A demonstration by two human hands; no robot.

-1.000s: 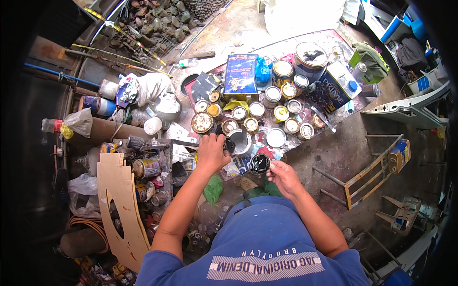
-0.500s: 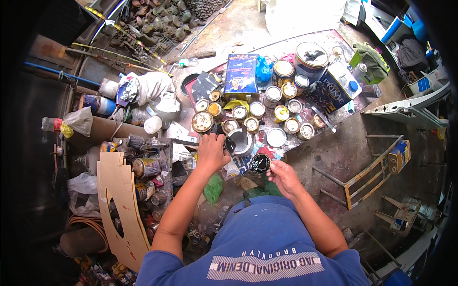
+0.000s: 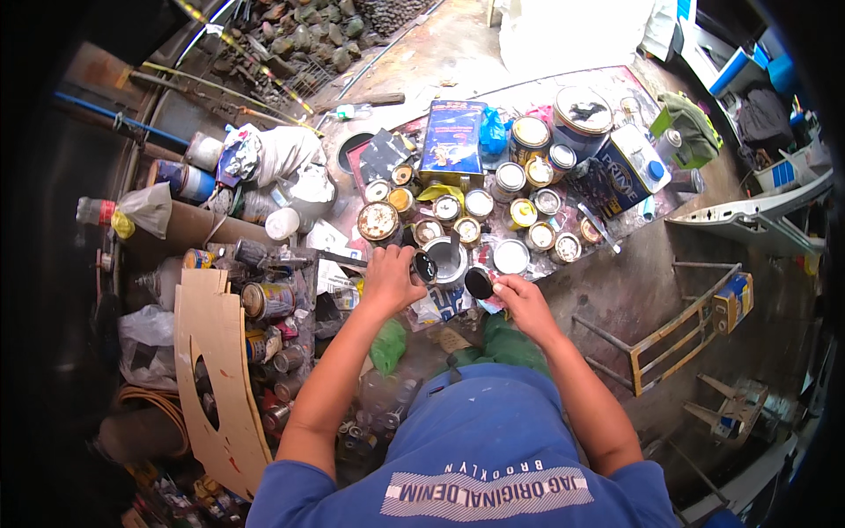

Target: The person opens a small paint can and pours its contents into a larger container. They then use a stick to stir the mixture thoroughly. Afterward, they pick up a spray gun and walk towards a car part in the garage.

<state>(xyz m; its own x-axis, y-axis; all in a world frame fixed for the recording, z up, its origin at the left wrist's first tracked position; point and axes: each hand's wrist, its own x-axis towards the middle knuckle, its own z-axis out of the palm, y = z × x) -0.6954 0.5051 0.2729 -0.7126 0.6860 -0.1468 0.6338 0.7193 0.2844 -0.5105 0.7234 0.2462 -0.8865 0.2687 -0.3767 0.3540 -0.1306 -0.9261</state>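
Note:
My left hand (image 3: 393, 277) is wrapped round a small paint can, with its dark, round open top (image 3: 425, 267) tilted toward the right. Between the thumb and fingers of my right hand (image 3: 521, 301) is a round black can lid (image 3: 479, 282), held tilted. The two are a short gap apart, above the near edge of the table. Just beyond them stands an open can of grey paint (image 3: 451, 260) with a flat stick in it. A rusty-topped can (image 3: 378, 221) is right behind my left hand, and a white-topped can (image 3: 510, 256) is beyond the lid.
Several small paint cans crowd the paint-stained table. Behind them stand a blue rectangular tin (image 3: 451, 141), a large tub (image 3: 582, 110) and a dark jug with a blue cap (image 3: 632, 167). Cardboard (image 3: 216, 370) leans at the left; a metal frame (image 3: 673, 330) is on the right.
My right hand has moved slightly up with the lid and turned it, so its pale-specked face no longer shows. The left hand keeps its hold on the small can; the view has shifted slightly.

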